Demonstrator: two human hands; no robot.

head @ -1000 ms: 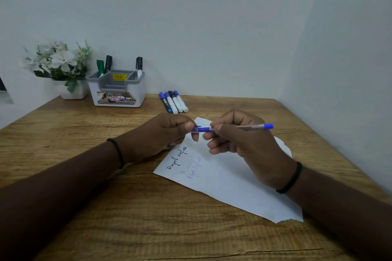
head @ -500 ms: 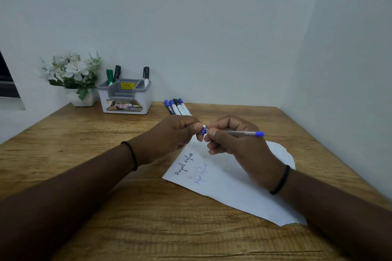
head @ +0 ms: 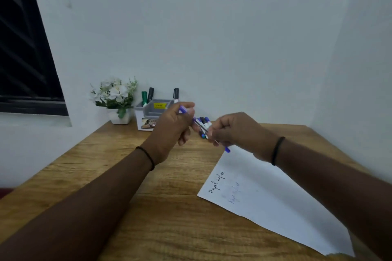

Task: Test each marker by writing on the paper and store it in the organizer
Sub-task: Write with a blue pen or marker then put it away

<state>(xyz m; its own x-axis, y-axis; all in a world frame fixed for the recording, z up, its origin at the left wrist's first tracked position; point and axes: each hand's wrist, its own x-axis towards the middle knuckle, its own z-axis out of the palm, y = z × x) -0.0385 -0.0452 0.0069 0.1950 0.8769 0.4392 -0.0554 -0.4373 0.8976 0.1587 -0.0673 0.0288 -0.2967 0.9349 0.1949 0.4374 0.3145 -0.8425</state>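
Blue pen [head: 198, 123] pinched between left hand [head: 171, 128] and right hand [head: 235, 131] mid-frame, likely handover toward organizer [head: 153, 112].

Both hands were raised over the wooden table [head: 89, 178], holding a blue pen [head: 196, 122] between them. The left hand [head: 171, 129] gripped its upper end toward ten o'clock; the right hand [head: 235, 131] pinched the lower part, the blue tip [head: 227, 150] pointing to four o'clock. The paper [head: 275, 201] with two handwritten lines lay at five o'clock. Behind the hands sat loose markers [head: 205, 122], and at eleven o'clock an organizer [head: 148, 112] holding three markers beside a flower pot [head: 116, 99].
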